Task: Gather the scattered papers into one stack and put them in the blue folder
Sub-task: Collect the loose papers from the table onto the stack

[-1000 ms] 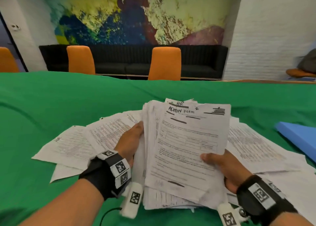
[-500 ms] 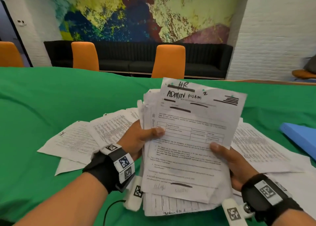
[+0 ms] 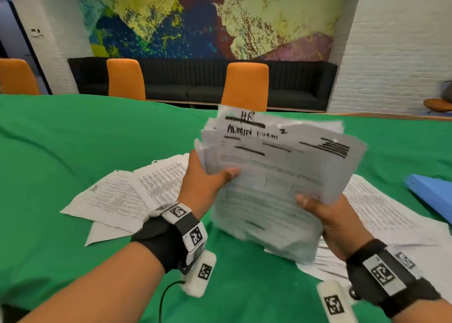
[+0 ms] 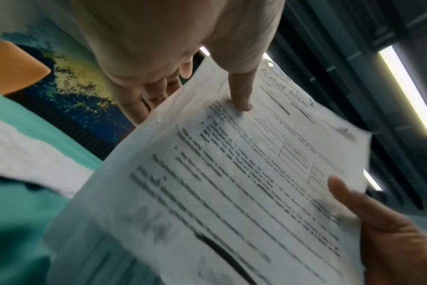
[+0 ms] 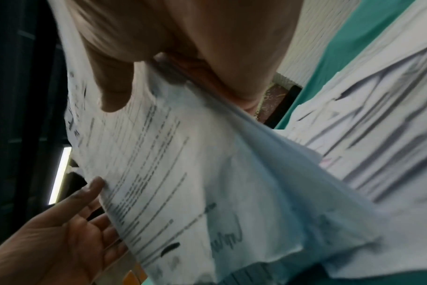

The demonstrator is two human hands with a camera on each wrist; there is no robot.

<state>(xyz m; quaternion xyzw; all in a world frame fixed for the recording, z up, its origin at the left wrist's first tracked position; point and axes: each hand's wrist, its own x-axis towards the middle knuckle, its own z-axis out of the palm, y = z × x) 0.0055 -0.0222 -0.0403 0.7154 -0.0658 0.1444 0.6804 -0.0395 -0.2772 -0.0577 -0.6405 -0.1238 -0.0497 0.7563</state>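
Observation:
Both hands hold a thick stack of white papers [image 3: 274,175] upright above the green table; its top sheet reads "HR ADMIN FORM 2". My left hand [image 3: 208,180] grips the stack's left edge, thumb on the front, fingers behind. The right hand [image 3: 325,215] grips the lower right edge the same way. The left wrist view has the stack [image 4: 232,183] with the left thumb pressed on it, and the right wrist view shows the stack [image 5: 183,164] pinched by the right hand. Loose papers [image 3: 127,193] lie at the left, more loose sheets [image 3: 381,210] at the right. The blue folder [image 3: 433,195] lies at the far right edge.
A green cloth covers the table [image 3: 73,139]. Orange chairs [image 3: 244,85] stand along its far side, with a dark sofa [image 3: 195,82] and a painted wall behind. A black cable [image 3: 163,298] hangs by my left wrist.
The stack has risen off the table and tipped upright, away from me. My left thumb has come round onto its front face. Both hands moved up with it.

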